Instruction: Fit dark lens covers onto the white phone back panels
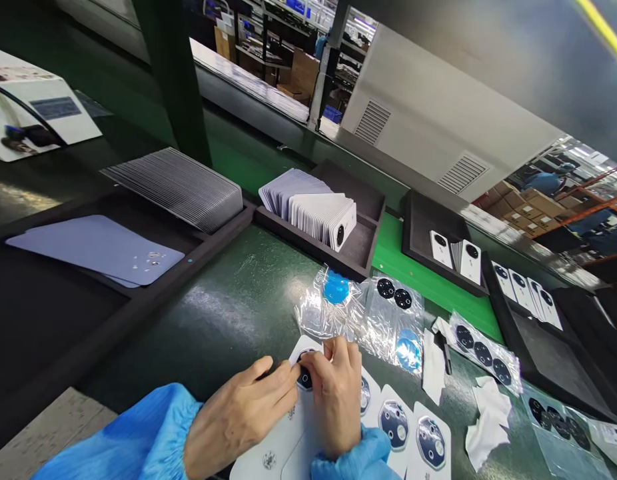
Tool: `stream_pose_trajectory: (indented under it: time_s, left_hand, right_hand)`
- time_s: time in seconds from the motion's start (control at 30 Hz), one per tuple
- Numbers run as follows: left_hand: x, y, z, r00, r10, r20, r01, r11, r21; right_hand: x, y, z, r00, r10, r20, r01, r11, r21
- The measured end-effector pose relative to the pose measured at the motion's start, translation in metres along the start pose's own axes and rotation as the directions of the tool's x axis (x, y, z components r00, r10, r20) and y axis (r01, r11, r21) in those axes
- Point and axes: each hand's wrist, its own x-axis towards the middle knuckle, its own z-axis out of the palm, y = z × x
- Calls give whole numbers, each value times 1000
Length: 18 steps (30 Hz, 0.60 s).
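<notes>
A white phone back panel [304,344] lies on the bench with a black round camera cover [304,379] on its upper part. My left hand [246,410] reaches in from the left, thumb and fingers pinched at the cover's edge. From the right, my right hand [336,390] meets it there, fingers curled into a pinch. Whatever is between the fingertips is too small or hidden to make out. Beside my right hand lie more white panels with shiny octagonal film over their camera covers, such as this panel [431,443]. Another white panel [268,453] lies under my wrists.
Plastic sheets [383,320] with black discs and blue film lie beyond my hands. White cloths [433,367] and a black pen [445,353] are to the right. Black trays [316,260] hold rows of panels [321,213]. A left tray [203,257] holds bluish panels [103,247].
</notes>
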Motion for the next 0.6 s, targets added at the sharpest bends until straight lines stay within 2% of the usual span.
stream_pose_trajectory:
  time_s: [0.3,0.47,0.53,0.6]
  left_hand:
    - [-1,1,0,1000,-24,-6,24,999,-27]
    - [0,1,0,1000,-17,-9,17,999,-29]
    - [1,1,0,1000,-16,-10,15,1000,-22]
    - [2,1,-2,1000,-26,-17,25,999,-23]
  right_hand:
    - [0,0,-4,999,13,49,-11,999,-41]
    - [1,-2,2,998,42,48,-39,997,-64]
    - [4,1,0,996,55,71,-55,998,-2]
    - [8,9,-12,984,150,98,-164,974,158]
